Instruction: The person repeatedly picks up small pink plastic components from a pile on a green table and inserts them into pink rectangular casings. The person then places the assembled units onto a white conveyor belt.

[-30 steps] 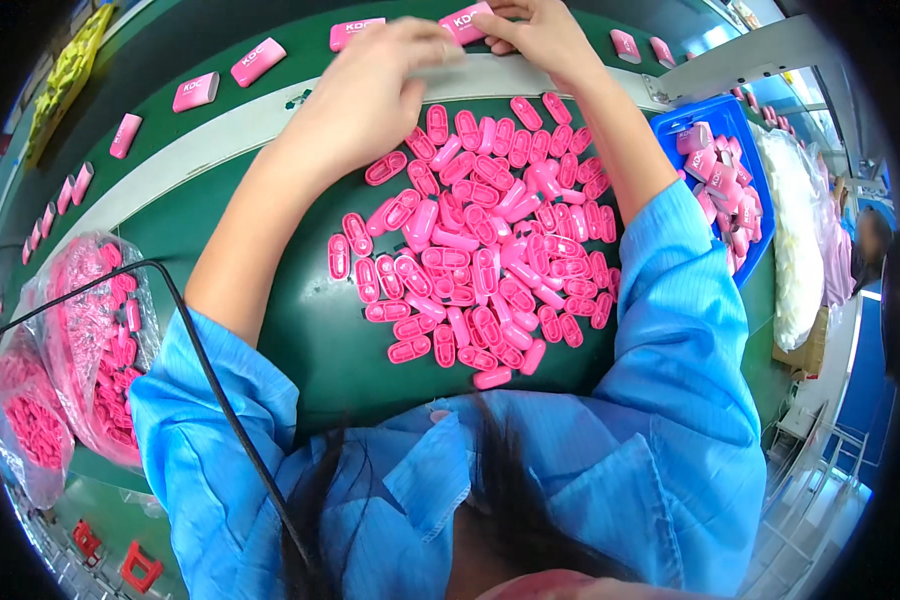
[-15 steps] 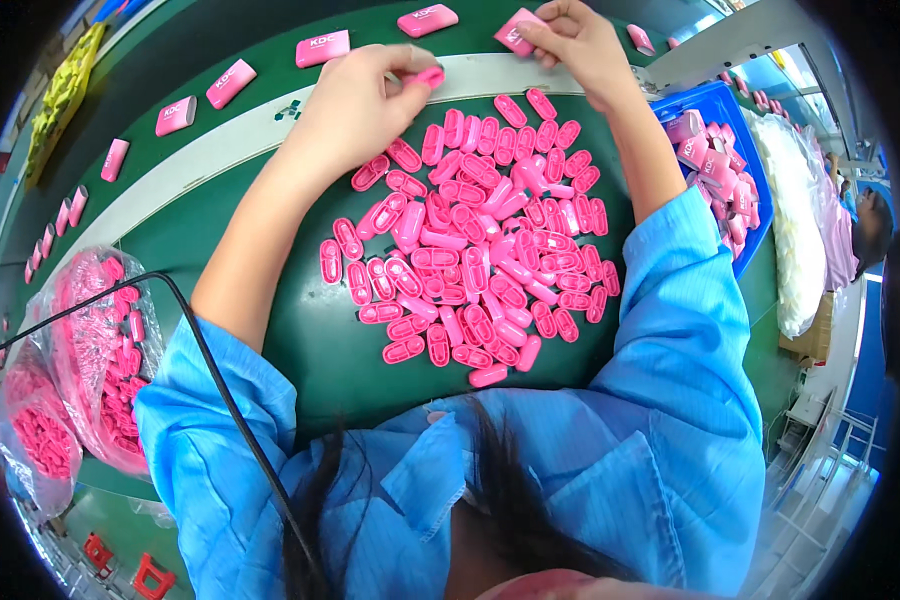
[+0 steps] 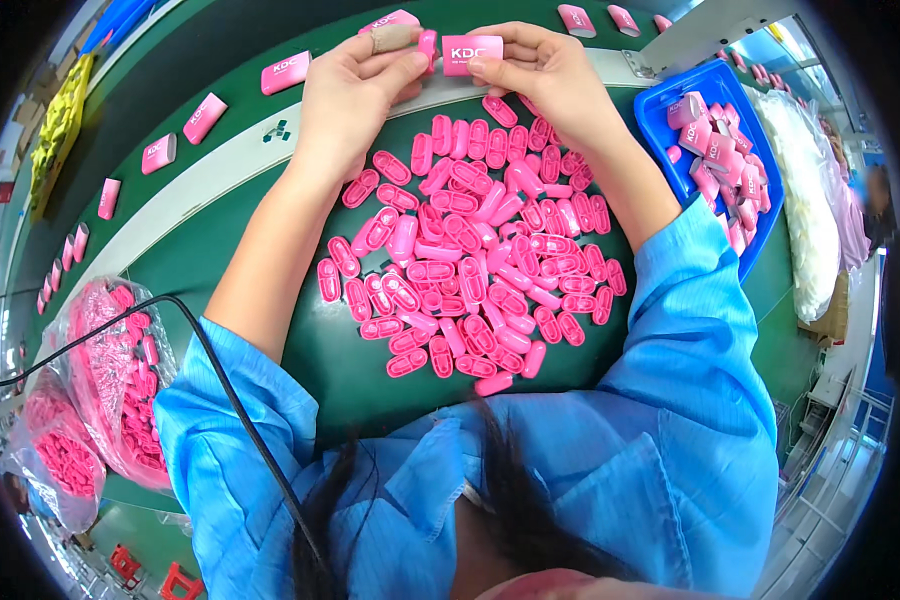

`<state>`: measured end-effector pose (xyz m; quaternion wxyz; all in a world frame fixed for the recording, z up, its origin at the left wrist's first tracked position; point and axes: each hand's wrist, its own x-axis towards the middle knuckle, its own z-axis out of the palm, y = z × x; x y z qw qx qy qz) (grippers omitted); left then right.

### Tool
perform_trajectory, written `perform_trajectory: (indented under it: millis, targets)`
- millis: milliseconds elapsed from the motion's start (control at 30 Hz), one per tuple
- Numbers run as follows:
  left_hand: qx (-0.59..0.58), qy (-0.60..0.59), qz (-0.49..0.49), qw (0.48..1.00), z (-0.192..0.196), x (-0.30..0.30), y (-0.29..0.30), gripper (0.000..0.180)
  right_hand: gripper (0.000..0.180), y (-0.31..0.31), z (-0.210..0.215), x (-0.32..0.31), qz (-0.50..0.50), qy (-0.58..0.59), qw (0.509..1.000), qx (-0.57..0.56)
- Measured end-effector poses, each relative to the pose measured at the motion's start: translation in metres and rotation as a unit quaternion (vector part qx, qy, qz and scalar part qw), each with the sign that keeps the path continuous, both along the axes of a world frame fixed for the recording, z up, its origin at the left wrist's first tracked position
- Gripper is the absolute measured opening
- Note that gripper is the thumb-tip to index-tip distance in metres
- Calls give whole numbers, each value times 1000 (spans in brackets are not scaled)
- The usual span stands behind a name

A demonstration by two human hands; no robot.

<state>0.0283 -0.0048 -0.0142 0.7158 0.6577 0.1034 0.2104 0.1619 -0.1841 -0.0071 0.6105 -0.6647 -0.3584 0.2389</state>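
Note:
My left hand [image 3: 358,92] pinches a small pink plastic end cap [image 3: 428,48] between thumb and fingers, with a bandage-like wrap on one finger. Close beside it, my right hand [image 3: 550,82] grips a pink printed case shell [image 3: 472,50], thumb across its lower edge. The cap stands at the shell's left end with a narrow gap between them. Below both hands, a heap of pink oval end caps [image 3: 471,282] covers the green table [image 3: 305,385], many with their hollow side up.
Pink shells [image 3: 286,72] lie spaced along a green belt behind a pale rail [image 3: 185,185]. A blue tray [image 3: 763,240] of shells stands at right, beside a white bag [image 3: 802,210]. Plastic bags of pink caps [image 3: 125,385] sit at left, crossed by a black cable [image 3: 220,375].
My right hand has brought the shell left and turned it level, close to the cap in my left hand. The shells on the belt have shifted left.

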Motion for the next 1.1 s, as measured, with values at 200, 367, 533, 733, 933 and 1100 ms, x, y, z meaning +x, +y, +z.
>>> perform_trajectory:
  millis: [200, 367, 533, 733, 933, 1100]
  targets:
    - [-83, -5, 6, 997, 4, -6, -10, 45, 28, 5, 4, -13, 39, 164, 983, 71]
    - [89, 8, 27, 996, 8, -7, -9, 38, 33, 0, -1, -6, 11, 40, 998, 47]
    - [270, 8, 72, 960, 17, -14, -20, 31, 28, -1, 12, -21, 6, 14, 1000, 17]
    - [487, -33, 107, 866, 28, -25, -33, 32, 24, 2, 19, -28, -15, -73, 997, 24]
    - [508, -47, 126, 851, 8, -7, -19, 46, 29, 17, 14, 26, -31, -52, 996, -66]
    - [550, -15, 36, 834, 20, 3, -21, 30, 43, 27, 13, 71, -87, -153, 977, -123]
